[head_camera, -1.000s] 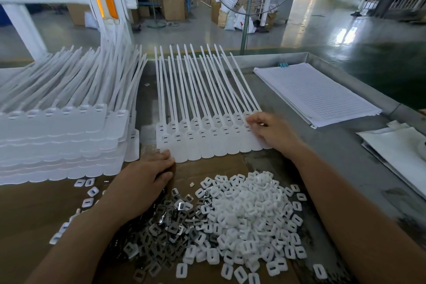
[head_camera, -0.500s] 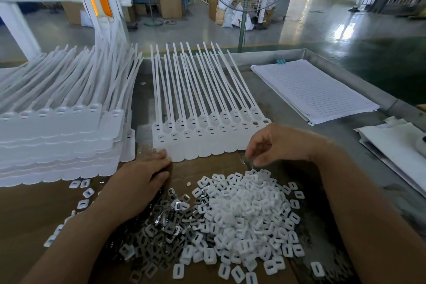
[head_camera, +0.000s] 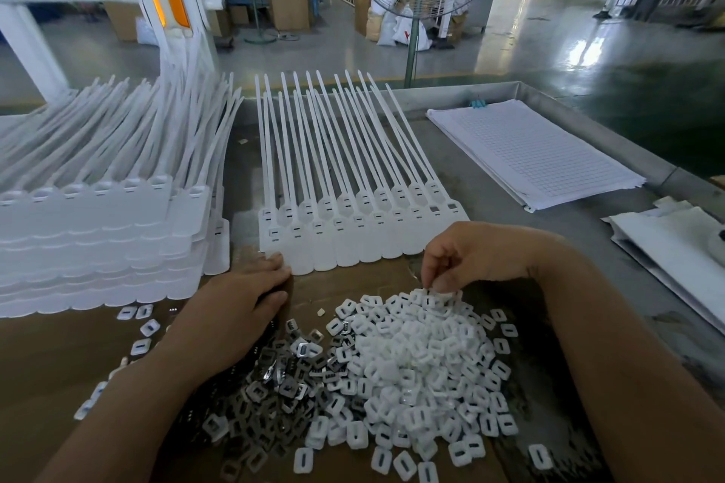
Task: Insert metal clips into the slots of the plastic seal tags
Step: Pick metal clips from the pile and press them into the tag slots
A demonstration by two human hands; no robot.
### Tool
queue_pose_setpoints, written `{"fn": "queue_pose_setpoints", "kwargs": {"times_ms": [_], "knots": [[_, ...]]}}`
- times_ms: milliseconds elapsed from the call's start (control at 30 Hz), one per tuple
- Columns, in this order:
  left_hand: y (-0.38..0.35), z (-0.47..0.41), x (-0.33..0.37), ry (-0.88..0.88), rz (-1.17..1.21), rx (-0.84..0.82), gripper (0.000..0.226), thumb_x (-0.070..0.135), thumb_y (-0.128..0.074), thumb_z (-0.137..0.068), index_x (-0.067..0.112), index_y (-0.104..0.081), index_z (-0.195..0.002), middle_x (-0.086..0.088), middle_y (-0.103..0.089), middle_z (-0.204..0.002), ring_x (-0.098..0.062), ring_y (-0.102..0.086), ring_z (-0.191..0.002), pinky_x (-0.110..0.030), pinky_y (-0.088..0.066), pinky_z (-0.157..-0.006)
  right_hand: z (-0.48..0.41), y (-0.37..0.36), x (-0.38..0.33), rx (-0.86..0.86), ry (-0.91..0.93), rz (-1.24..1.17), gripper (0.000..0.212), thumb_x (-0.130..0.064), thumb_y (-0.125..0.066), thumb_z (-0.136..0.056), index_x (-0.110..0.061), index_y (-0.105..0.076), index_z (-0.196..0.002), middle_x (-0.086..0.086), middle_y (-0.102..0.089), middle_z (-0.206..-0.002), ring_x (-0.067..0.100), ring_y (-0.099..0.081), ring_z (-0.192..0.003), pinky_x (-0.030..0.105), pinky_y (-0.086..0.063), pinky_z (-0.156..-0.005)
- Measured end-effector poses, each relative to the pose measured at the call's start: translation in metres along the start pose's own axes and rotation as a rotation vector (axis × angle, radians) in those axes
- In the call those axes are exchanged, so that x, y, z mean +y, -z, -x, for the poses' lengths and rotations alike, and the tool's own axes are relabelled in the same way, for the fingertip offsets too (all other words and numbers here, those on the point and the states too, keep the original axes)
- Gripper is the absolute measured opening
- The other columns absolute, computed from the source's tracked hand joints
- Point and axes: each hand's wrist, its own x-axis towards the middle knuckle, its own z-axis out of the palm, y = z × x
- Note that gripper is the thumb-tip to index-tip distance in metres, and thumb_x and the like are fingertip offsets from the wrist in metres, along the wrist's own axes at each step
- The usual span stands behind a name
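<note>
Fingers [head_camera: 428,267] of my right hand [head_camera: 474,255] pinch a tiny white piece [head_camera: 439,293] on the pile [head_camera: 412,365]. It looks light, hard, slippery: hold its edges. Left hand [head_camera: 235,310] lies flat.

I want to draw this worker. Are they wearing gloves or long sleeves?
No gloves: the left hand and right hand are bare. Both forearms are bare as far as the picture shows, with no sleeve, watch or ring in sight.
</note>
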Motion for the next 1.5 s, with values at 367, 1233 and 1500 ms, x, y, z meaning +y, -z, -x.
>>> {"fn": "queue_pose_setpoints", "kwargs": {"times_ms": [367, 1233, 1500], "knots": [[0.002, 0.001, 0.002, 0.013, 0.01, -0.01, 0.041, 0.026, -0.048, -0.092, 0.027, -0.043, -0.134, 0.014, -0.031, -0.144, -0.003, -0.029, -0.133, -0.018, -0.017, -0.107, -0.001, 0.0, -0.001, 0.046, 0.003, -0.054, 0.022, -0.007, -0.056, -0.089, -0.027, -0.065, -0.091, -0.01, -0.064, -0.081, -0.004, -0.059, -0.071, 0.01, -0.045, -0.067], [0.001, -0.001, 0.002, 0.004, 0.024, 0.006, 0.041, 0.026, -0.047, -0.093, 0.027, -0.044, -0.133, 0.015, -0.031, -0.145, -0.001, -0.027, -0.133, -0.011, -0.014, -0.102, -0.036, 0.007, 0.033, 0.898, -0.108, -0.428, 0.007, 0.0, -0.058, -0.087, -0.006, -0.06, -0.088, 0.002, -0.062, -0.075, 0.011, -0.06, -0.064, 0.02, -0.053, -0.068], [0.0, -0.001, 0.002, -0.004, 0.023, 0.013, 0.041, 0.026, -0.047, -0.093, 0.027, -0.044, -0.133, 0.015, -0.031, -0.145, 0.0, -0.027, -0.133, -0.011, -0.013, -0.1, -0.045, 0.01, 0.041, 0.944, -0.129, -0.332, 0.009, -0.004, -0.06, -0.086, -0.013, -0.063, -0.088, -0.009, -0.058, -0.075, -0.001, -0.05, -0.063, 0.008, -0.041, -0.057]]}}
